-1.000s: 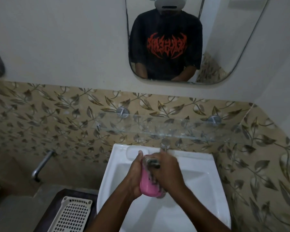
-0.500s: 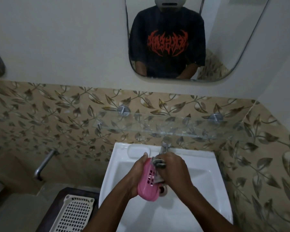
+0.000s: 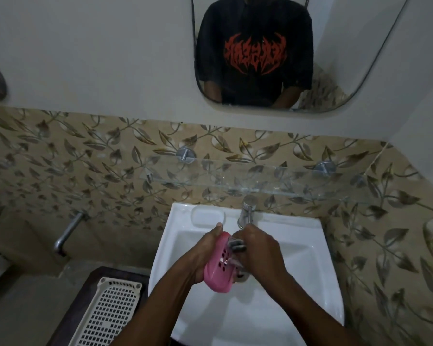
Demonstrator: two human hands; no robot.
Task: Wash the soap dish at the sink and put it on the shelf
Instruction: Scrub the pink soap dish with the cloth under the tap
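Note:
A pink soap dish (image 3: pixel 219 267) with small holes is held tilted on its edge over the white sink (image 3: pixel 308 278). My left hand (image 3: pixel 205 250) grips it from the left side. My right hand (image 3: pixel 260 250) is closed on a grey scrubber (image 3: pixel 236 244) pressed against the dish's inner face. The tap (image 3: pixel 246 212) stands just behind my hands. A clear glass shelf (image 3: pixel 260 181) runs along the leaf-patterned tiles above the sink, on two metal pegs.
A cream perforated basket (image 3: pixel 108 313) lies on a dark surface left of the sink. A metal pipe spout (image 3: pixel 66 233) sticks out of the tiled wall at left. A mirror (image 3: pixel 360 51) hangs above, showing a person in a black shirt.
The dish has turned so its holed inner face shows. My right hand has shifted along it with the scrubber. The camera has tipped slightly downward.

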